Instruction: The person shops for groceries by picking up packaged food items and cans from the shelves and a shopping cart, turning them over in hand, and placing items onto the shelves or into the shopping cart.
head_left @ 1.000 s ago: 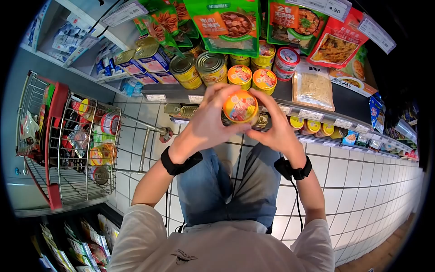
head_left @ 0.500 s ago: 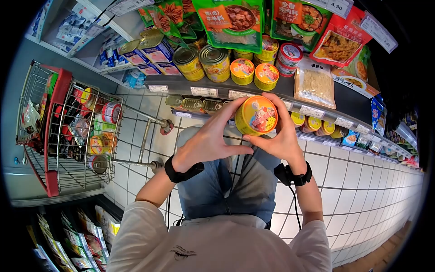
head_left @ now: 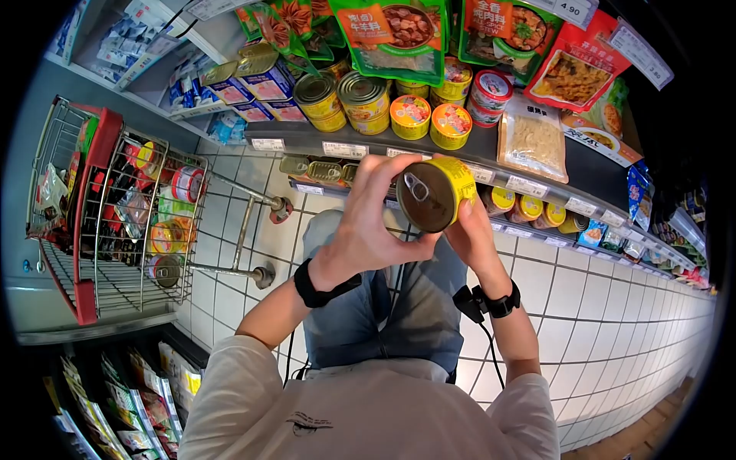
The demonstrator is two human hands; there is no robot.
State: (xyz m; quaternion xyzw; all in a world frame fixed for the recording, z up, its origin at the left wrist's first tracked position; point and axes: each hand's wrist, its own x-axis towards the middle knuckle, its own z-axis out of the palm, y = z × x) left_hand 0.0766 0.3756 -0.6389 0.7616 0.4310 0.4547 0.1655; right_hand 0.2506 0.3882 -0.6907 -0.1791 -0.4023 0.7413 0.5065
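Between my two hands is a yellow tin can, tipped on its side so that its dark metal end with a pull tab faces up and left. My left hand curves round the can's left side, fingertips at the upper edge and thumb by the lower edge. On the right side, my right hand grips the can; its other fingers are hidden behind it. Similar yellow cans with orange lids stand on the shelf just beyond my hands.
A shopping cart with packets and cans stands at left. The dark shelf ahead bears larger cans, blue-labelled tins and a bag of pale flakes. Green spice bags hang above. A lower shelf holds flat tins.
The can has been turned over in my hands: its printed orange lid faced up before, and the pull-tab end shows now. My left hand has closed in around it.
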